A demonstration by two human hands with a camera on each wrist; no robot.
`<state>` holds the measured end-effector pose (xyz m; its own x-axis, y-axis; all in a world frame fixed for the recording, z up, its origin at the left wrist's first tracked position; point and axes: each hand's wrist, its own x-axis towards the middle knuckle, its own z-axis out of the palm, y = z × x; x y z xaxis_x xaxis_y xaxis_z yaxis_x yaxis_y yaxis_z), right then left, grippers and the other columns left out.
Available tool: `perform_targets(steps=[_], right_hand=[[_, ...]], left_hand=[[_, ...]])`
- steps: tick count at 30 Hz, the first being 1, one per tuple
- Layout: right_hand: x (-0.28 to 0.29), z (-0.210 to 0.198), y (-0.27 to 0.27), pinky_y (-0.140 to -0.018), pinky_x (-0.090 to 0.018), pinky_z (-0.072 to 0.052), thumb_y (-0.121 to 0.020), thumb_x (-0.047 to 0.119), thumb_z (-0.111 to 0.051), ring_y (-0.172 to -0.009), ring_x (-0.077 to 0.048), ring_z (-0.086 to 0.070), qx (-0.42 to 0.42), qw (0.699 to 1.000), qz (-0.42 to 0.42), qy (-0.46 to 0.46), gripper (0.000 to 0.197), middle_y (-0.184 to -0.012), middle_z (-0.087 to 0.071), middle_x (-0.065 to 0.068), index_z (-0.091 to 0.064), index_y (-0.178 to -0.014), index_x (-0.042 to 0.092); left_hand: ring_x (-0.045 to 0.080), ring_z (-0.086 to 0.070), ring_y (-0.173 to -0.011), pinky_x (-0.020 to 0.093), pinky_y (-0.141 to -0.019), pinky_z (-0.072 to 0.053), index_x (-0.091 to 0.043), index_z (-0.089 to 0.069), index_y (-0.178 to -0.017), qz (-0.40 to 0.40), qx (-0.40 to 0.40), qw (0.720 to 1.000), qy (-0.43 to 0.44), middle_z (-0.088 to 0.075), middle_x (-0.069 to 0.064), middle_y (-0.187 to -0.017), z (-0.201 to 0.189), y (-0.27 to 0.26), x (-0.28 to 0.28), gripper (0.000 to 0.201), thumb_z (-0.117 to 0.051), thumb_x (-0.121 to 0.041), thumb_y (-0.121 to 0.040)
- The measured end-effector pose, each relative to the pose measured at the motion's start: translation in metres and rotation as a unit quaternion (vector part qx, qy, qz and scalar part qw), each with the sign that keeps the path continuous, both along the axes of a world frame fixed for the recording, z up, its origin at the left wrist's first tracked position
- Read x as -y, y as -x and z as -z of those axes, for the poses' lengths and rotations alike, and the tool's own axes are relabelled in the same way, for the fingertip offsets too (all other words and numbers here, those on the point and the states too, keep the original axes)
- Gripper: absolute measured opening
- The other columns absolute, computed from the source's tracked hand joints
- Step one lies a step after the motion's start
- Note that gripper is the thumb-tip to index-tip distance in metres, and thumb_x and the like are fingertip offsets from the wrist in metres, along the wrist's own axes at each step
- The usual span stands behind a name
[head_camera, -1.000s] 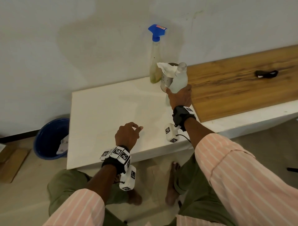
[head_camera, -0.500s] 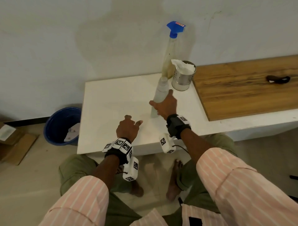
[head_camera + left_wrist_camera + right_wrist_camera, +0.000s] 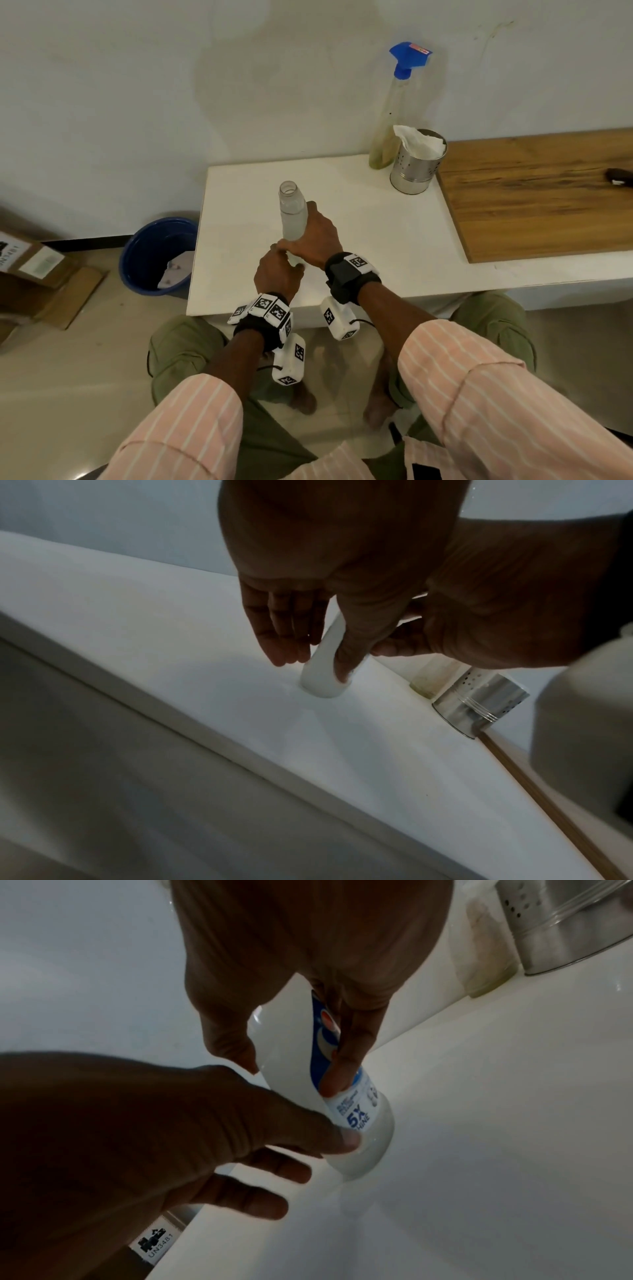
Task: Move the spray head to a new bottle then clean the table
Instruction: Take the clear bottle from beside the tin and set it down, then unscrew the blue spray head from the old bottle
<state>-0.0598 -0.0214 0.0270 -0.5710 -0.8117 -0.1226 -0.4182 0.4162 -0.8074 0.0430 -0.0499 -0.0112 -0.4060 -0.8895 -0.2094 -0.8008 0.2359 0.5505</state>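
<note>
A clear uncapped bottle [image 3: 293,212] with a blue-and-white label [image 3: 356,1110] stands on the white table [image 3: 359,219], near its front middle. My right hand [image 3: 317,238] grips the bottle's body from the right, thumb on one side and fingers on the other [image 3: 291,1069]. My left hand [image 3: 279,272] is at the bottle's base. Its thumb touches the lower part, and its straight fingers [image 3: 284,642] lie just beside it. The old spray bottle [image 3: 385,137] with the blue spray head [image 3: 409,60] stands at the back against the wall.
A perforated metal cup [image 3: 414,169] holding a white tissue [image 3: 419,142] stands next to the spray bottle. A wooden board [image 3: 534,195] covers the table's right part, with a dark object [image 3: 620,178] on it. A blue bin [image 3: 156,257] and cardboard boxes [image 3: 30,270] are on the floor at left.
My right hand carried the uncapped bottle from beside the metal cup forward to the table's front middle. My left hand moved right and up to the bottle's base.
</note>
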Motion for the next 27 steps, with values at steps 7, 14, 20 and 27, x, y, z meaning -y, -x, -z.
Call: perform_targets(steps=[7,14,20,27], right_hand=[[-0.004,-0.001,0.006,-0.084,-0.038,-0.051,-0.063,0.045,-0.08,-0.101,-0.024,-0.059,-0.025,0.999,-0.031,-0.034,0.076,-0.115,-0.058,-0.003,-0.043,-0.121,0.014],[-0.031,-0.004,0.036,-0.107,-0.044,-0.039,-0.056,0.054,-0.085,-0.131,-0.026,-0.044,-0.013,0.993,-0.077,-0.092,0.114,-0.146,-0.042,-0.009,-0.028,-0.145,0.013],[-0.043,-0.01,0.091,-0.089,-0.045,-0.053,-0.08,0.023,-0.07,-0.097,-0.03,-0.065,-0.033,0.992,0.12,0.02,0.037,-0.116,-0.064,-0.005,-0.057,-0.114,0.012],[-0.008,-0.037,0.149,-0.089,-0.04,-0.049,-0.084,0.037,-0.067,-0.103,-0.029,-0.059,-0.106,0.939,0.304,0.121,0.049,-0.114,-0.062,-0.012,-0.052,-0.117,0.005]], left_hand=[[0.026,-0.07,-0.078,0.034,-0.077,-0.054,-0.01,-0.069,-0.089,-0.025,0.107,0.991,-0.074,-0.074,0.005,-0.086,0.01,-0.001,-0.003,0.066,-0.047,-0.072,-0.077],[0.02,-0.071,-0.075,0.034,-0.074,-0.057,-0.016,-0.064,-0.079,0.165,0.043,0.967,-0.191,-0.073,0.0,-0.079,0.001,0.016,-0.027,0.033,-0.063,-0.048,-0.084],[0.02,-0.061,-0.104,0.03,-0.09,-0.048,-0.013,-0.058,-0.117,0.222,0.035,0.97,-0.089,-0.065,0.006,-0.118,-0.008,0.056,-0.037,0.045,-0.071,-0.038,-0.081],[0.026,-0.032,-0.141,0.036,-0.115,-0.029,-0.008,-0.028,-0.147,0.275,0.08,0.958,0.007,-0.032,0.012,-0.154,-0.018,0.103,-0.033,0.066,-0.059,-0.024,-0.09]])
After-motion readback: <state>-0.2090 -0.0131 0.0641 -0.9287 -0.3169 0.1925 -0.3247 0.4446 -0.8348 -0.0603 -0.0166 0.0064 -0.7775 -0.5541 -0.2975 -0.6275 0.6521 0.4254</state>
